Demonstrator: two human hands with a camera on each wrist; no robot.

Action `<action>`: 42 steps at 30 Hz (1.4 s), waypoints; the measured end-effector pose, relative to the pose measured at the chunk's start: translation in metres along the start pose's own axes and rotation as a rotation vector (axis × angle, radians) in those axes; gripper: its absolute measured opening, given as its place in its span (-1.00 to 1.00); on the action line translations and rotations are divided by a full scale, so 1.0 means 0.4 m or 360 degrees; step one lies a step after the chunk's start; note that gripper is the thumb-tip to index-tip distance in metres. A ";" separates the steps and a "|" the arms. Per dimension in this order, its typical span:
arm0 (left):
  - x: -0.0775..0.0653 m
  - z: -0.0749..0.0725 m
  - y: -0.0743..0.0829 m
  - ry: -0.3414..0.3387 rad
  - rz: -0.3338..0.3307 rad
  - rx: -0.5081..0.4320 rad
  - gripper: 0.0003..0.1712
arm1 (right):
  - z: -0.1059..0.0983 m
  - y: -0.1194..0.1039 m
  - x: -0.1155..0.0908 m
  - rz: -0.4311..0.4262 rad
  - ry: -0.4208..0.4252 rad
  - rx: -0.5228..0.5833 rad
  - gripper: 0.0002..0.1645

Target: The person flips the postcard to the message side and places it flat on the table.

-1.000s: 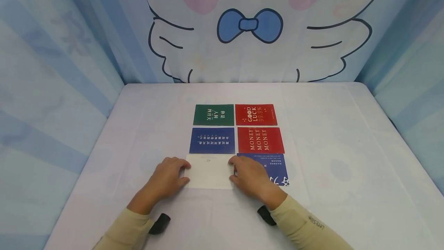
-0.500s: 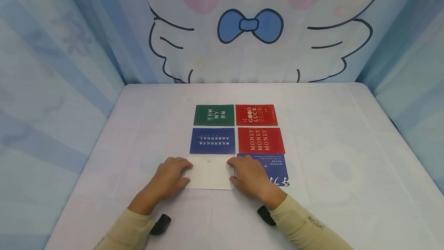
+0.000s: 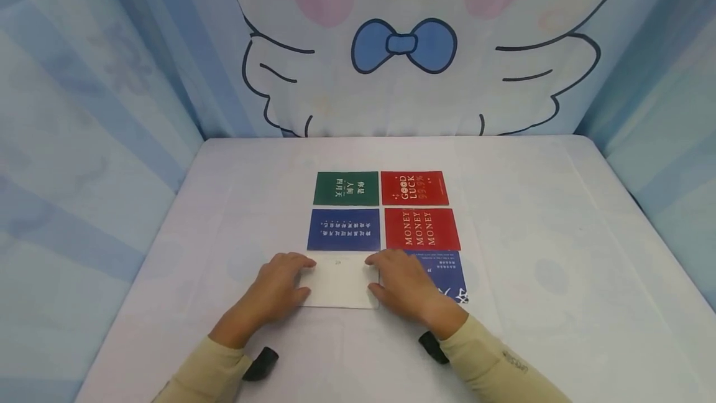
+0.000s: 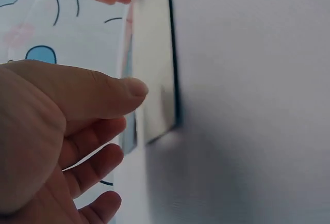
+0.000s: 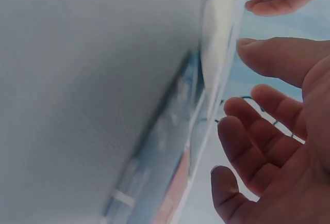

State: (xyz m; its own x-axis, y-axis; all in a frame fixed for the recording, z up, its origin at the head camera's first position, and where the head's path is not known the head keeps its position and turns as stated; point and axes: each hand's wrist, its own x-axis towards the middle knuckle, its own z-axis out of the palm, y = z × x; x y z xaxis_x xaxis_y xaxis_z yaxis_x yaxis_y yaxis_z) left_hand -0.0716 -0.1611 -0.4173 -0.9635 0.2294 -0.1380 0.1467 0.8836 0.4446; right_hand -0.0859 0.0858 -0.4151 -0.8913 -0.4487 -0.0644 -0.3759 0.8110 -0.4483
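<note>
A blank cream card point(image 3: 340, 282) lies in the near left place of a two-column block of cards. My left hand point(image 3: 274, 288) is at its left side, thumb and index fingertips over the edge. At the opposite side, my right hand point(image 3: 405, 285) has its fingertips at the card's right edge and covers part of a blue card point(image 3: 447, 272). Both wrist views show thumb and fingers spread apart, the left thumb point(image 4: 135, 88) overlapping the cream card and the right thumb point(image 5: 248, 46) close beside it. Neither hand grips anything.
Behind the cream card lie a blue card point(image 3: 344, 229) and a green card point(image 3: 347, 188). Red MONEY point(image 3: 442, 229) and GOOD LUCK point(image 3: 388, 188) cards fill the right column. A pale cloth covers the table point(image 3: 537, 229); printed curtains point(image 3: 403, 98) stand around three sides.
My left fingertips have shifted slightly inward over the cream card. The right fingertips have edged a little left. The cards keep their layout, and the whole view has dipped slightly.
</note>
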 end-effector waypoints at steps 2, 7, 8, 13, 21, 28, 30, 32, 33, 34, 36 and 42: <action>0.009 -0.010 0.006 0.0025 0.0005 0.0003 -0.45 | -0.018 0.003 0.007 -0.0004 0.0023 -0.0007 -0.40; 0.055 -0.038 0.002 0.0078 0.0017 0.0043 -0.37 | -0.062 0.021 0.045 -0.0010 0.0077 -0.0126 -0.35; 0.067 -0.043 -0.002 0.0075 0.0018 0.0048 -0.34 | -0.068 0.026 0.055 -0.0011 0.0082 -0.0160 -0.34; 0.132 -0.066 -0.028 0.0063 0.0038 0.0074 -0.26 | -0.080 0.051 0.100 0.0005 0.0050 -0.0239 -0.23; 0.201 -0.062 -0.053 -0.0045 -0.0011 -0.0009 -0.19 | -0.063 0.063 0.158 0.0083 -0.0090 -0.0297 -0.09; 0.233 -0.040 -0.051 -0.0189 -0.0060 0.0019 -0.21 | -0.050 0.070 0.180 0.0128 -0.0191 -0.0353 -0.08; 0.235 -0.036 -0.051 -0.0227 -0.0045 0.0037 -0.21 | -0.048 0.074 0.184 0.0126 -0.0212 -0.0349 -0.07; 0.235 -0.035 -0.049 -0.0242 -0.0049 0.0042 -0.23 | -0.047 0.078 0.187 0.0119 -0.0222 -0.0348 -0.06; 0.234 -0.035 -0.048 -0.0242 -0.0053 0.0038 -0.24 | -0.047 0.079 0.189 0.0113 -0.0223 -0.0351 -0.06; 0.234 -0.035 -0.048 -0.0241 -0.0057 0.0036 -0.25 | -0.047 0.080 0.190 0.0105 -0.0224 -0.0354 -0.06; 0.234 -0.034 -0.050 -0.0231 -0.0063 0.0040 -0.28 | -0.048 0.081 0.191 0.0087 -0.0224 -0.0364 -0.06; 0.236 -0.036 -0.054 -0.0228 -0.0054 0.0043 -0.34 | -0.051 0.075 0.195 0.0040 -0.0233 -0.0417 -0.13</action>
State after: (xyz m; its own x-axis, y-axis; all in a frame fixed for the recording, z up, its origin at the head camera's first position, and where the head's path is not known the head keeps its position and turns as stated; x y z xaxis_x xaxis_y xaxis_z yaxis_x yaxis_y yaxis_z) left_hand -0.1691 -0.1644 -0.4272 -0.9264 0.2535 -0.2785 0.1223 0.9020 0.4141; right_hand -0.1720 0.0829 -0.4155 -0.8622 -0.4614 -0.2091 -0.4239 0.8832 -0.2008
